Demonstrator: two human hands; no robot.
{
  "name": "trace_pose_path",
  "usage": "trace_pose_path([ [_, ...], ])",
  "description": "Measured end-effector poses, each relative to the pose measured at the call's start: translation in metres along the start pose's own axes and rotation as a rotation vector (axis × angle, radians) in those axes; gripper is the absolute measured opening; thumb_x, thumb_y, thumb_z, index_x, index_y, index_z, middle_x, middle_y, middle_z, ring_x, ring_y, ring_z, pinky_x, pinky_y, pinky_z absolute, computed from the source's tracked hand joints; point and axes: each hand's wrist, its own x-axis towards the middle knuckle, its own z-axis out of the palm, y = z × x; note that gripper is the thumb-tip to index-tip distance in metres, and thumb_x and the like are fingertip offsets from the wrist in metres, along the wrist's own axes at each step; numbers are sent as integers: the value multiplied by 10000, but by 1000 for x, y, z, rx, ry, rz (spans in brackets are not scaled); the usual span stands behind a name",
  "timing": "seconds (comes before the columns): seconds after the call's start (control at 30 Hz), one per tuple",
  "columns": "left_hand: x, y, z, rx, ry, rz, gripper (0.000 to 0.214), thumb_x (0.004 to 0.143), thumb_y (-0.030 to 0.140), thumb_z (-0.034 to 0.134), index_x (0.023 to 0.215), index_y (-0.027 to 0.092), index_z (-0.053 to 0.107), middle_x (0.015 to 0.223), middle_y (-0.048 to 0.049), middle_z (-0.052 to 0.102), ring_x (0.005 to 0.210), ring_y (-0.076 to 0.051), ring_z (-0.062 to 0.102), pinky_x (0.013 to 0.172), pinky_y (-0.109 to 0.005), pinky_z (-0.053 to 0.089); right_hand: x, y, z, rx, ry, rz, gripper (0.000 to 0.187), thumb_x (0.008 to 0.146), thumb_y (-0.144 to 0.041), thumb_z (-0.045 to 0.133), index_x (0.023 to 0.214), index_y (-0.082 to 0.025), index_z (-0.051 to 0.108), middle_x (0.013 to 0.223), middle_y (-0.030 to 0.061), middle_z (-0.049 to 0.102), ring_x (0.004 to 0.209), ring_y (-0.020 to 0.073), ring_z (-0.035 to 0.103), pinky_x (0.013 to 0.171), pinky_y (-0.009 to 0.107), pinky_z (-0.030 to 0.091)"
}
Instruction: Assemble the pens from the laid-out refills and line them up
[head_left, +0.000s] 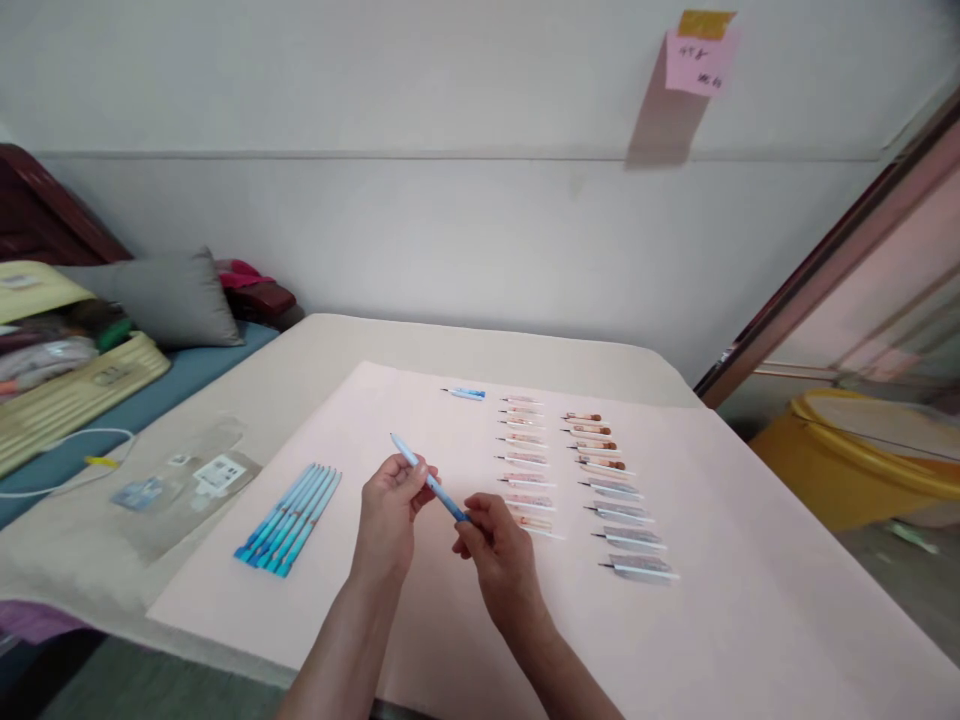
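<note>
A slim blue pen [427,478] is held above a pale pink sheet [720,560] on the table. My left hand [390,515] pinches the pen near its middle, fingers closed round it. At the pen's lower end, my right hand [499,560] grips it with closed fingertips. The pen's tip points up and to the left. A neat row of several blue pens [289,520] lies on the sheet left of my hands. Two columns of small pen parts [529,460] and darker-tipped pieces [615,490] lie to the right. One small blue piece [465,393] rests farther back.
Clear plastic packaging [187,478] lies on the table's left side. A bed with a grey pillow [169,295] and a yellow case [75,390] stands at the left. A yellow tub [862,450] sits on the floor at the right. A pink note [701,60] hangs on the wall.
</note>
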Motion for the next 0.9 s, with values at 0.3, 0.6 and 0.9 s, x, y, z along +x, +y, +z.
trace_pose_path([
  [0.3, 3, 5, -5, 82, 45, 58, 194, 678, 308, 686, 762, 146, 620, 760, -35, 639, 716, -112, 558, 718, -249, 427, 7, -3, -2, 97, 0, 63, 140, 795, -252, 540, 908, -201, 476, 629, -31, 595, 548, 130, 575, 551, 250, 467],
  [0.6, -1, 2, 0, 128, 2, 59, 177, 665, 293, 691, 717, 137, 626, 697, -42, 629, 671, -126, 555, 700, -263, 432, 4, -5, 3, 157, 23, 89, 130, 767, -217, 538, 877, -197, 472, 619, -33, 579, 519, 126, 563, 513, 245, 457],
  [0.9, 4, 6, -8, 55, 26, 11, 218, 675, 332, 686, 758, 136, 636, 736, -41, 628, 694, -115, 553, 689, -245, 439, 2, -16, 0, 159, -29, 91, 150, 773, -218, 539, 900, -196, 462, 626, -40, 577, 512, 116, 553, 508, 237, 446],
])
